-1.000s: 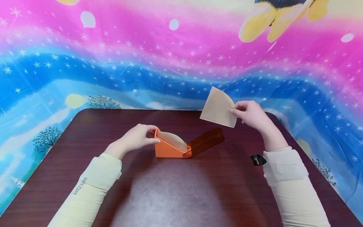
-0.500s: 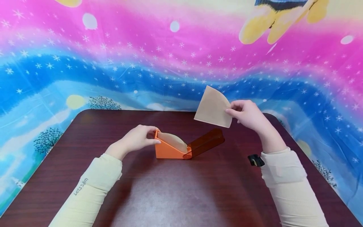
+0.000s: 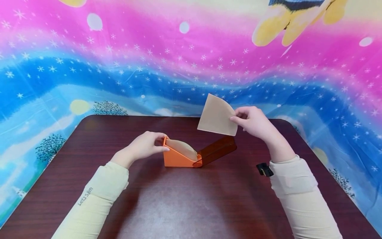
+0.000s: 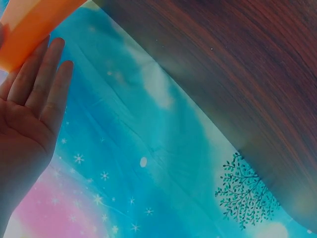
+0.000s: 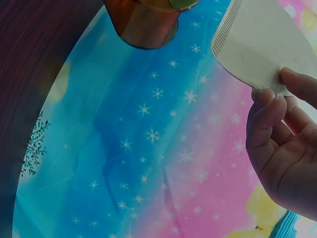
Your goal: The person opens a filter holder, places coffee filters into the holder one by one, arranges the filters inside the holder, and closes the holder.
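Near the middle of the table stands an orange coffee filter holder (image 3: 179,161), its translucent brown lid (image 3: 218,151) tipped back to the right. Tan coffee filters (image 3: 182,148) sit inside it. My left hand (image 3: 144,145) grips the holder's tall left end, thumb on the near side; in the left wrist view an orange wall (image 4: 37,32) shows at the fingers. Above the lid, my right hand (image 3: 252,122) pinches a single coffee filter (image 3: 218,116) by its right edge. The right wrist view shows that filter's crimped seam (image 5: 228,27) and the thumb and fingertips on its border.
The dark wood table (image 3: 179,205) reaches back to a colourful snowflake cloth (image 3: 167,66) hanging behind it. A black strap end (image 3: 265,169) sticks out beside the right sleeve (image 3: 295,179).
My right hand has moved left with the coffee filter, which now hangs closer to the holder, its lower edge right at the lid. The left hand and the holder have stayed in place.
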Demonstrator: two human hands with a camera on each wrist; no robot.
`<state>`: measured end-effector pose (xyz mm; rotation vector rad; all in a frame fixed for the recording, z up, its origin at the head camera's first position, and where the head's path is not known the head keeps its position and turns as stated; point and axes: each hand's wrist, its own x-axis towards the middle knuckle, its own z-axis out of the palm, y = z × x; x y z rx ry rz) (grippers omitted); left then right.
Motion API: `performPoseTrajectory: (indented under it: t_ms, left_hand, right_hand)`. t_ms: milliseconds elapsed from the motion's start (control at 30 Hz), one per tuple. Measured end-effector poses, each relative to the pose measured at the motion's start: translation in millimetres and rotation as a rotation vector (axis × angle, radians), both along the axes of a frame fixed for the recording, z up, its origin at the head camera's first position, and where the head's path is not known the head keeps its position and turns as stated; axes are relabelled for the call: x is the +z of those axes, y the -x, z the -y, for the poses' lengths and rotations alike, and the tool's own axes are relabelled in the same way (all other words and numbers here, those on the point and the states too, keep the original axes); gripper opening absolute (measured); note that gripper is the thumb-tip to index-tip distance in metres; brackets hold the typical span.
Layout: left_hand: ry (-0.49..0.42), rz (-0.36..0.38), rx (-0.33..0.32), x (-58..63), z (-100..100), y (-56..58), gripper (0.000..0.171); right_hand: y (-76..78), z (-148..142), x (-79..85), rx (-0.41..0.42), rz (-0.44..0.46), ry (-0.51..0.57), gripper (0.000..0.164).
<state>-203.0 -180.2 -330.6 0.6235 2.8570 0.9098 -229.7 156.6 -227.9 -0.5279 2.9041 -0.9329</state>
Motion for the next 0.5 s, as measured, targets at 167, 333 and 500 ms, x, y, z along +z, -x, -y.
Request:
performPoseTrajectory:
  t_ms: [167,333,500]
  left_hand:
    - [0.007,-0.002,0.002,-0.6,0.2,0.4,0.03]
    - [0.014,-0.005,0.003,-1.7,0.7,1.0,0.031]
    - [0.023,-0.013,0.001,-1.7,0.8,1.5,0.032]
  right_hand:
    - [0.4,4.4,-2.5,0.014,0.002,0.002,0.018]
    - [1.4,9.5,-6.4,0.028,0.016,-0.009,0.017]
    - [2.8,13.6,-11.0,0.036,0.026,-0.021,0.016]
